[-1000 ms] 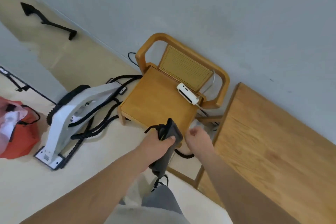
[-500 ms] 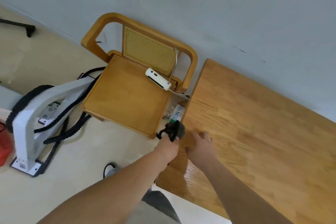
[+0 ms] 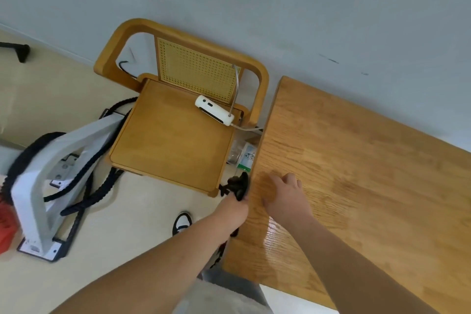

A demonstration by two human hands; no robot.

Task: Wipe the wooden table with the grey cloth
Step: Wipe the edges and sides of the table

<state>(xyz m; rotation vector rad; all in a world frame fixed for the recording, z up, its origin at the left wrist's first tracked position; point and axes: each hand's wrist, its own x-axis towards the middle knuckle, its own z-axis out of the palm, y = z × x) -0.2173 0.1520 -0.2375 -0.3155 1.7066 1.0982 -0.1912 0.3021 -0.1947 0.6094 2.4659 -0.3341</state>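
The wooden table (image 3: 356, 160) fills the right side of the frame. Its top is made of glued oak-coloured strips with a visible grain, and it shines glossily near the lower edge. Its long left edge runs from the upper middle down toward the bottom centre.

The left hand (image 3: 233, 205) is at that edge, mid-frame. Its grip is clenched around the grey cloth (image 3: 238, 185), which is dark, soft and crumpled into a bunch. The cloth sticks out of the fist toward the top of the frame, its length roughly following the table edge, just beside the near corner of the chair (image 3: 173, 140). It is blurred, so I cannot tell whether it touches the table.

The right hand (image 3: 283, 194) lies palm down on the table just beside the cloth. Its grip is released and its fingers are loosely bent on the wood, holding nothing.

The chair is honey-coloured wood with a curved frame and a woven cane back panel. A smooth, rounded white gadget (image 3: 214, 113) with a cable lies on the flat seat. At the left, a white machine (image 3: 51, 186) wrapped in black braided cords stands on the pale floor (image 3: 127, 237). A black-and-white shoe (image 3: 182, 222) shows below the chair.
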